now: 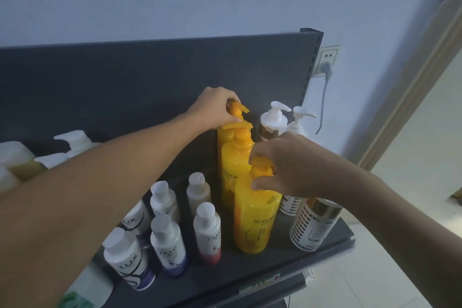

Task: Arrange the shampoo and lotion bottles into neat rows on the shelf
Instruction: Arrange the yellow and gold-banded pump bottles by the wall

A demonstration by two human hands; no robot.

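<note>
1. The dark grey metal shelf (287, 270) already carries rows: small white flip-cap bottles (165, 240) stand in lines toward its front left.
2. Three tall yellow pump bottles (255, 222) form a line from front edge to back panel.
3. The left hand (215, 107) grips the rear pump; the right hand (282, 165) has its fingers closed on the front pump.
4. I judge the white pump bottles (273, 120) at the right back corner still need aligning.

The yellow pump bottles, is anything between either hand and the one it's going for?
No. The left hand already grips the pump of the rear yellow plastic pump bottle, and the right hand grips the pump of the front yellow pump bottle. Nothing sits between them.
</note>
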